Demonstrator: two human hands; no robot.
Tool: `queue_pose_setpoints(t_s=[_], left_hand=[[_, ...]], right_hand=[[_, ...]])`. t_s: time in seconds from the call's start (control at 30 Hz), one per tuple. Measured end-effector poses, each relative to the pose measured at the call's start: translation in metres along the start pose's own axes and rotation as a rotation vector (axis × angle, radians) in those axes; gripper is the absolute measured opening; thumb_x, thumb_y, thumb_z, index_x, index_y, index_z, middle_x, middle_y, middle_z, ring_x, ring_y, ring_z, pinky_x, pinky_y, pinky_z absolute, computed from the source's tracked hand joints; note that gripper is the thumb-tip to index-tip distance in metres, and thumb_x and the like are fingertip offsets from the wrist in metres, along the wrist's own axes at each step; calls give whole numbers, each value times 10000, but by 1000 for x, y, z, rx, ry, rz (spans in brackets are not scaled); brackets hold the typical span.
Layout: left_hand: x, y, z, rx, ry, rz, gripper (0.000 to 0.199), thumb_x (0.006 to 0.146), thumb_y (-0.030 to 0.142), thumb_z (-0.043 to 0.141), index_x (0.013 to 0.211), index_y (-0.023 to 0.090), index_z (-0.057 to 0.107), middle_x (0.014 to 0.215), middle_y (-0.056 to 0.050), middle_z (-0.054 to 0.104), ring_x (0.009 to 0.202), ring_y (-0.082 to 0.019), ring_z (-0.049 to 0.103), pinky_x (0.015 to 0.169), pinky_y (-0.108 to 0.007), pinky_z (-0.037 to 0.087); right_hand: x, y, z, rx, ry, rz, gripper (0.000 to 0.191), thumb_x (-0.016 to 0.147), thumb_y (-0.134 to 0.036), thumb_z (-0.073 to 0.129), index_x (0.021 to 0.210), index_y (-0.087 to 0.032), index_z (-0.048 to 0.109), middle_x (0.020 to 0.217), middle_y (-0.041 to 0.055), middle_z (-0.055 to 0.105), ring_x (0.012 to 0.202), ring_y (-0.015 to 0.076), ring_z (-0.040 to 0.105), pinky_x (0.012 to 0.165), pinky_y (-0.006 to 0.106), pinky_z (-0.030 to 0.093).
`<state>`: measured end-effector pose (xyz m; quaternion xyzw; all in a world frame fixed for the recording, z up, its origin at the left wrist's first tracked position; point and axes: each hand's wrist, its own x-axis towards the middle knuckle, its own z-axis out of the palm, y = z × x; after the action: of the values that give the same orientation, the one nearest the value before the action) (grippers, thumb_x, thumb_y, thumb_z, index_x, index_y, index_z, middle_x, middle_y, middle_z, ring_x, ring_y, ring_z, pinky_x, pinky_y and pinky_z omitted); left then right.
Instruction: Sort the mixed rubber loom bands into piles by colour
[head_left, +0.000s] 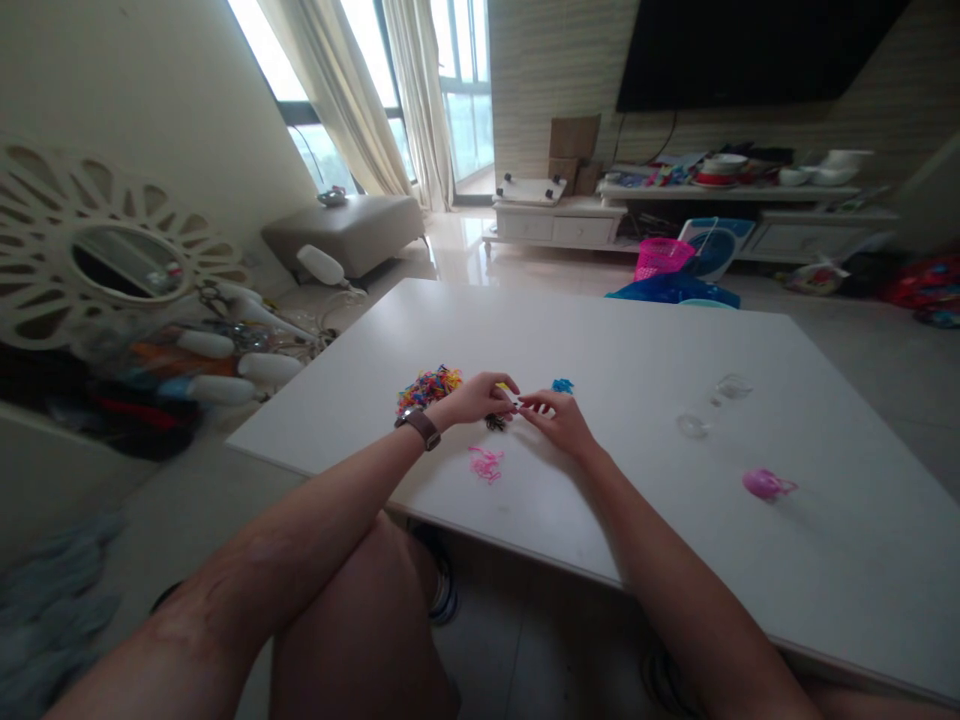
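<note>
My left grip: my left grip (480,398) is narrow, with thumb and forefinger curved toward each other near the centre of the frame; I cannot tell whether they are closed on anything.
My right grip: my right grip (559,415) is narrow too, fingertips bunched and meeting the left ones; what it pinches is too small to tell.
At my fingertips: a tiny dark speck (516,404) shows between my two grips, and a small yellow bit (503,387) shows by my left fingers.
Below my left fingers: a small pile of black strands (495,423) on the desk.
Just beyond my right grip: a small bright blue clump (562,385).
Left of centre: a heap of multicoloured little strands (426,388), beside my left wrist, which wears a watch with a brown strap (421,427).
Nearer me: a loose pile of pink strands (486,465), below the black one.
Right of the frame: two clear, rounded pieces (694,426) (733,388) with a small bit between them; nearer me, a rounded pink object with a looped end (763,484).
Under it all: the smooth white desk (622,350).
Past the far edge: a bright pink openwork basket (664,257), upper right.
</note>
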<state>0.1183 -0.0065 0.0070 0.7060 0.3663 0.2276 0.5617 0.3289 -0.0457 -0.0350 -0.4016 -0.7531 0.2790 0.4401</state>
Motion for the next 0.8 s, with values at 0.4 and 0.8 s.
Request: queue_pose_setpoints(t_s=[0.4,0.8], left_hand=[[3,0,3,26,-9,-4,244,744,308,787,829,110,673,749,-120,750,705,-189,718,637,-266,547],[-2,7,-2,140,73,13,171,818,277,683,779,111,702,712,-91,737,639,-147,670,605,-238,513]], right_hand=[[0,-4,0,-52,33,19,185,886,-356,613,808,-220,712,734,18,683,655,159,599,607,290,451],[0,-6,0,-63,27,-2,186,906,-331,579,794,-206,659,704,14,641,634,153,580,601,284,438]])
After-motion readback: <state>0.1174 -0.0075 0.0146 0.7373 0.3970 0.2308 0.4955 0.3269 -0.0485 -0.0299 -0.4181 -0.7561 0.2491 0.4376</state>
